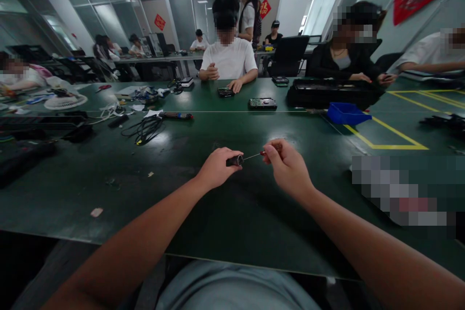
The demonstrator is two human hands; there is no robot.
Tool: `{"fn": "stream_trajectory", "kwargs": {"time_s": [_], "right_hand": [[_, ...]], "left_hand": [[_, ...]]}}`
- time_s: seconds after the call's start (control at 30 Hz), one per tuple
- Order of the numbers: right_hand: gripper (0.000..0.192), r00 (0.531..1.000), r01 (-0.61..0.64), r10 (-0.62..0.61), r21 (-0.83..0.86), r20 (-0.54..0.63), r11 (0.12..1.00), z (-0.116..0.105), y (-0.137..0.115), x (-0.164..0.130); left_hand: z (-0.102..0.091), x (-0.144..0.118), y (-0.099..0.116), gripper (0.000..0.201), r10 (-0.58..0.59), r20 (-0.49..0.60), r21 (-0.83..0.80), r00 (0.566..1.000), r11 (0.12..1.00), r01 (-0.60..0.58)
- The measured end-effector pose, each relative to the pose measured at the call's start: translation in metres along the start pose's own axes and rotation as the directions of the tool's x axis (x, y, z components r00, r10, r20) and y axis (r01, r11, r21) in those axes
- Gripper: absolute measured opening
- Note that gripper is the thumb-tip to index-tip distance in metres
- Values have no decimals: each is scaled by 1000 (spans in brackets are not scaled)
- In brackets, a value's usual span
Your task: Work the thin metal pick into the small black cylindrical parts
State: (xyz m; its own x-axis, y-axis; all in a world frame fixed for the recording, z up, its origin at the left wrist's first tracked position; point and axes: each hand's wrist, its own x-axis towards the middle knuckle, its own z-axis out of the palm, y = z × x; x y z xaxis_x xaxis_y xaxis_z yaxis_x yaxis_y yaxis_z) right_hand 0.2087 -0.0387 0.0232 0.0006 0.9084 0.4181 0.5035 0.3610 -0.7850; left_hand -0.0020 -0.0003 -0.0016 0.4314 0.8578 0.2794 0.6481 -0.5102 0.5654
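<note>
My left hand [218,167] is closed around a small dark cylindrical part [236,160], whose round end faces right. Between the fingers of my right hand [286,164] is a screwdriver [253,156] with a reddish-brown handle, mostly covered by the fingers. Its thin metal shaft points left, and the tip reaches the round end of the cylinder; I cannot tell whether it is inside or just touching. Both hands are above the dark green table [232,223], near its front edge.
Beyond my hands lie a hard drive [262,103] and a blue bin [348,113]. A black coiled cable [145,128] and an electric screwdriver [177,116] lie to the left. Across the table a person in a white shirt [230,58] touches another drive [225,92].
</note>
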Motion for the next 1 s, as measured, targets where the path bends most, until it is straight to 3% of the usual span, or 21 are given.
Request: {"fn": "stream_trajectory", "kwargs": {"time_s": [0.23, 0.43, 0.57, 0.83, 1.0], "right_hand": [[19, 991, 131, -122, -215, 54, 968, -3, -2, 1], [20, 993, 116, -103, -235, 65, 965, -2, -2, 2], [22, 994, 101, -91, -221, 55, 970, -1, -1, 1], [23, 997, 75, -67, -203, 50, 976, -2, -1, 2], [24, 997, 71, -62, -204, 52, 976, -2, -2, 3]], "left_hand": [[-1, 1, 0, 36, -43, 25, -10, 999, 999, 44], [-1, 1, 1, 26, -61, -58, -97, 996, 994, 56], [2, 1, 0, 34, -62, -97, -150, 993, 987, 47], [4, -5, 10, 38, -110, 12, -57, 994, 992, 110], [7, -6, 16, 19, -78, 116, 37, 990, 997, 74]]}}
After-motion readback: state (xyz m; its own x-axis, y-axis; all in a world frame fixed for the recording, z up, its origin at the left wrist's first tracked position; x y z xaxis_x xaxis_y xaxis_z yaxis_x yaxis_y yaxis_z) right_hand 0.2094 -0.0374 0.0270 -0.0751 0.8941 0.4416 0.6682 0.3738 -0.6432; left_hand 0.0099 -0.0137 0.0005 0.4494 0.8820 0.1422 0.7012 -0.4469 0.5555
